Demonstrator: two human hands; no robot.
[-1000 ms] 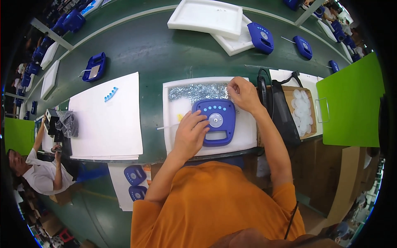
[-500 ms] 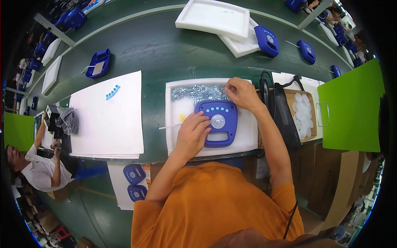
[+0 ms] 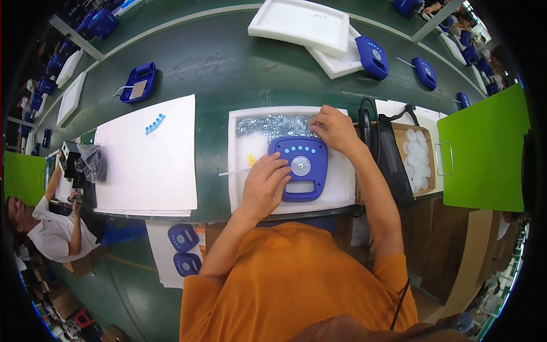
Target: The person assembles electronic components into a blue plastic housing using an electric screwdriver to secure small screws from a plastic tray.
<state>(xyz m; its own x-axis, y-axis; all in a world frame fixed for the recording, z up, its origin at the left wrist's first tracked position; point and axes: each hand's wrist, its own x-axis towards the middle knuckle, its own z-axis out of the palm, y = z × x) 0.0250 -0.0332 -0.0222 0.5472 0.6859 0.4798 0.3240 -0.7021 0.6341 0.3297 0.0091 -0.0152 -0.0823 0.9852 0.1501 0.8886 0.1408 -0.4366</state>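
A blue plastic housing (image 3: 314, 176) with a clear round disc (image 3: 301, 166), a row of light-blue buttons and a handle opening lies in a white foam tray (image 3: 232, 137). Over its left edge are the fingers of my left hand (image 3: 265, 181), holding the housing; the thumb is hidden. Beyond the housing, small shiny metal nuts or washers (image 3: 273, 124) fill the far part of the tray. My right hand (image 3: 333, 128) reaches into their right end with thumb and fingertips pinched together. Whatever may be between those fingertips is too small to make out.
White sheets (image 3: 148, 165) with a blue strip of small caps (image 3: 154, 124) lie on the left. To the right are a black bag (image 3: 393, 159), a carton of clear discs (image 3: 417, 157) and a green panel (image 3: 484, 151). Foam trays (image 3: 302, 23) and blue housings (image 3: 372, 57) stand beyond. A co-worker (image 3: 62, 228) sits left.
The view has shifted slightly. Foam trays and housings at the back appear a little farther right. Both hands and the housing in front of me have barely moved.
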